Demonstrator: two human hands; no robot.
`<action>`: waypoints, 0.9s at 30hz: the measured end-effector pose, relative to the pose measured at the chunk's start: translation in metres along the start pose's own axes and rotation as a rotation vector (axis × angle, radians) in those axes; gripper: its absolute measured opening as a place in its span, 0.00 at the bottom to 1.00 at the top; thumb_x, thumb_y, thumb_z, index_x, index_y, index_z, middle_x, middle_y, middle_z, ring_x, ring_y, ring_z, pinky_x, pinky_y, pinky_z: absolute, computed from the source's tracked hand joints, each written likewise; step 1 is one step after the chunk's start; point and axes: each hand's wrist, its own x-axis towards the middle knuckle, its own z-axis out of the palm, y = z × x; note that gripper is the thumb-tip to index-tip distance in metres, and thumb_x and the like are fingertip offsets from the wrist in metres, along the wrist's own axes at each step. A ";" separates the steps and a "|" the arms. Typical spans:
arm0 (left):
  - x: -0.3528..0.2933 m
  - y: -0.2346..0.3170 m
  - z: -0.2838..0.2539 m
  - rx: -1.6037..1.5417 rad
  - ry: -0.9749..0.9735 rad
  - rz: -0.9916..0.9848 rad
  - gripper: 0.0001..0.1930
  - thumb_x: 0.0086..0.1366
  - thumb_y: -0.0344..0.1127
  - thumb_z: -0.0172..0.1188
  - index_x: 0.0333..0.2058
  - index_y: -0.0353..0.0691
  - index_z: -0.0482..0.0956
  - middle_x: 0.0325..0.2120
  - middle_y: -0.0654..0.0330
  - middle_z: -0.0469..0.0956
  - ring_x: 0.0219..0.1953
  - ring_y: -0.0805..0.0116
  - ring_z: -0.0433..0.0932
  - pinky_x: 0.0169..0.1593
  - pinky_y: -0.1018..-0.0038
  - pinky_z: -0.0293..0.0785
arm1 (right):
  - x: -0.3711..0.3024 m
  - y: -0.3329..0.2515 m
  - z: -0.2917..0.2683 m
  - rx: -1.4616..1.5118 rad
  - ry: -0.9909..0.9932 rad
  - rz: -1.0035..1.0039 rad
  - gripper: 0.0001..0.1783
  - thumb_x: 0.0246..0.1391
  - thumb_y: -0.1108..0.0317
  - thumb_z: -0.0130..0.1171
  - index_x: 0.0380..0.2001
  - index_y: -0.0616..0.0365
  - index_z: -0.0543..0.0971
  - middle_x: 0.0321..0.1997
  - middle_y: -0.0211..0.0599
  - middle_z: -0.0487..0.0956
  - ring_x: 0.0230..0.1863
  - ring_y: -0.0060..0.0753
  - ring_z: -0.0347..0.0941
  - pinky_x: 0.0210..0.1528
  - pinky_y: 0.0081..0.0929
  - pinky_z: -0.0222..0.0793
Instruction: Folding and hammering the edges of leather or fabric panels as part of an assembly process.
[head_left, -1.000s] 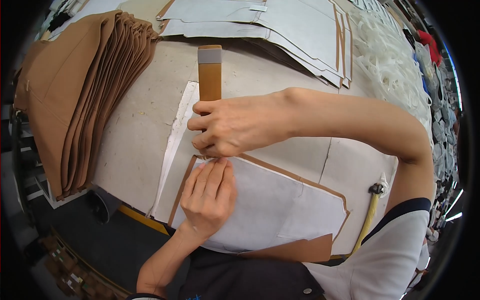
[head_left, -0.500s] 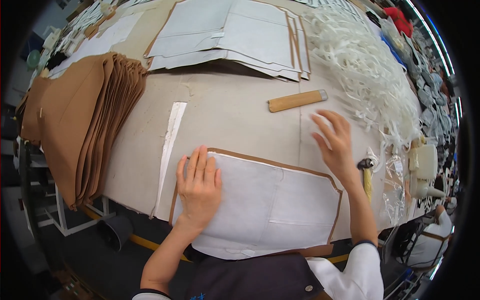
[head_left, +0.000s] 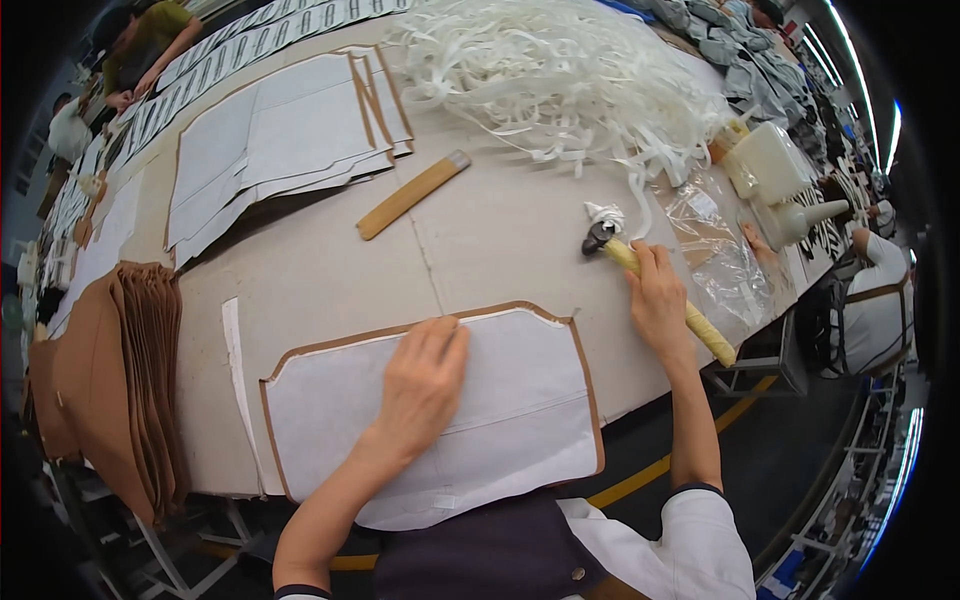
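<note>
Worktable (head_left: 520,255): hands (head_left: 425,370) (head_left: 660,305) on panel (head_left: 530,385) and hammer (head_left: 621,256)

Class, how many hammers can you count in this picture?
1: the hammer at the right side of the table, the right hand on its yellow handle. Others may be hidden under the white strips.

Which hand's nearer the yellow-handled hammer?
Right. The right hand is on the handle of the hammer; the left hand is well off to its left, on the brown-edged white panel.
</note>
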 end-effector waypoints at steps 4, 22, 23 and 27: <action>0.022 0.023 0.037 -0.079 0.003 0.091 0.20 0.59 0.23 0.68 0.51 0.28 0.81 0.49 0.50 0.80 0.52 0.51 0.80 0.52 0.61 0.79 | -0.002 -0.048 -0.027 0.279 0.032 -0.076 0.32 0.63 0.72 0.64 0.70 0.55 0.71 0.40 0.49 0.79 0.34 0.57 0.77 0.36 0.44 0.74; 0.030 0.030 0.049 0.049 0.002 0.090 0.24 0.54 0.24 0.71 0.51 0.26 0.81 0.47 0.50 0.79 0.48 0.52 0.80 0.48 0.61 0.81 | -0.016 -0.082 -0.012 0.366 -0.255 -0.134 0.35 0.66 0.66 0.62 0.75 0.50 0.66 0.28 0.41 0.74 0.19 0.45 0.73 0.22 0.41 0.69; 0.029 0.029 0.048 0.044 0.012 0.096 0.24 0.54 0.24 0.71 0.51 0.26 0.81 0.47 0.50 0.79 0.48 0.52 0.80 0.48 0.61 0.81 | -0.015 -0.085 -0.013 0.396 -0.162 -0.110 0.35 0.66 0.66 0.62 0.75 0.50 0.66 0.27 0.41 0.74 0.19 0.45 0.73 0.22 0.40 0.70; 0.032 0.030 0.047 0.019 -0.007 0.080 0.23 0.55 0.24 0.70 0.51 0.26 0.81 0.47 0.50 0.79 0.48 0.53 0.81 0.47 0.62 0.82 | -0.024 -0.092 -0.006 0.268 -0.303 -0.127 0.35 0.66 0.66 0.62 0.75 0.50 0.67 0.27 0.40 0.74 0.19 0.43 0.73 0.22 0.39 0.70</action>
